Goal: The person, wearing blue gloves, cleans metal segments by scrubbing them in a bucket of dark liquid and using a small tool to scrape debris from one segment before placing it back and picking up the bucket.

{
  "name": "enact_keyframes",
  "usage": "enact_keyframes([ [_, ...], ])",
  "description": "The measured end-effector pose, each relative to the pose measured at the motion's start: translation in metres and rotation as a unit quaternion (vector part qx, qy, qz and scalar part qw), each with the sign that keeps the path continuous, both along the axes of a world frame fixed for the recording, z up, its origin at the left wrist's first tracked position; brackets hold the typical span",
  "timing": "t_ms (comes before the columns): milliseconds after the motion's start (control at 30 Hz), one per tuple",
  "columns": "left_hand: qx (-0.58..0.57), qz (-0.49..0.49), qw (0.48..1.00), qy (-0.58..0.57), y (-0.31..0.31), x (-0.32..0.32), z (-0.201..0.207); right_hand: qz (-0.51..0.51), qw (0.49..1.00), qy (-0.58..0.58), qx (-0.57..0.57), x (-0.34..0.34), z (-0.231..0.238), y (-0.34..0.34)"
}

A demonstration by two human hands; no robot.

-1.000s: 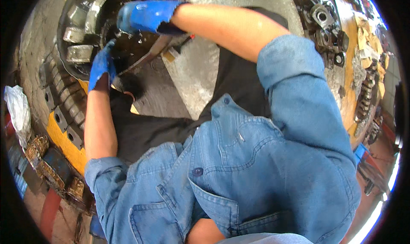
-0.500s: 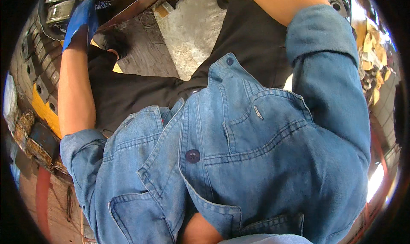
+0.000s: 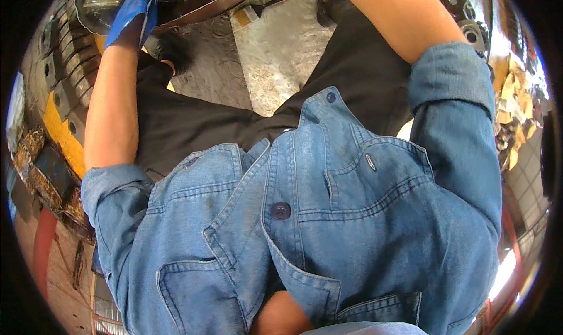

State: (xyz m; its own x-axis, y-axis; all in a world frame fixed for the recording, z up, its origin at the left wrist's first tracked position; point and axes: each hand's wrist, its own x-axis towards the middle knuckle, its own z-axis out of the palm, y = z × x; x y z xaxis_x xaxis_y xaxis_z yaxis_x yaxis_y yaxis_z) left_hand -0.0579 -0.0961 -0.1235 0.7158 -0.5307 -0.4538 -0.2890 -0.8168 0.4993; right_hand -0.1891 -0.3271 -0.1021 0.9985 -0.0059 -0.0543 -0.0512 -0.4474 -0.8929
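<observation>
Since a second ago our view has tipped down toward the chest, so the right hand, then plainly in sight in its blue glove, now lies past the top edge; only its bare forearm [image 3: 404,12] shows, and we cannot tell how its fingers stand. Our left hand [image 3: 134,12], blue-gloved, sits at the upper left rim with its fingers pressed together, laid flat by the near end of the long flat bar [image 3: 217,5]; whether they grip it we cannot tell. The bar is thin, dark brown and greasy-looking, running rightward above the grey concrete slab [image 3: 281,47] beside the oily toothed machine part [image 3: 64,59]. To do this well, we judge the left palm should steady the bar low while force comes evenly from the far end.
</observation>
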Motion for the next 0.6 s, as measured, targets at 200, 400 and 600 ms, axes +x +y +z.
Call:
enact_keyframes([
  [200, -0.046, 0.132, 0.983, 0.117, -0.004, -0.009, 0.008, 0.061, 0.983, -0.007, -0.173, 0.004, -0.057, 0.027],
  [400, -0.103, 0.131, 0.982, 0.093, 0.01, 0.009, -0.012, 0.072, 0.958, -0.016, -0.276, 0.015, -0.039, 0.037],
  [600, -0.194, 0.056, 0.979, 0.04, 0.025, 0.028, -0.032, -0.245, 0.967, 0.028, 0.064, 0.022, -0.043, 0.031],
])
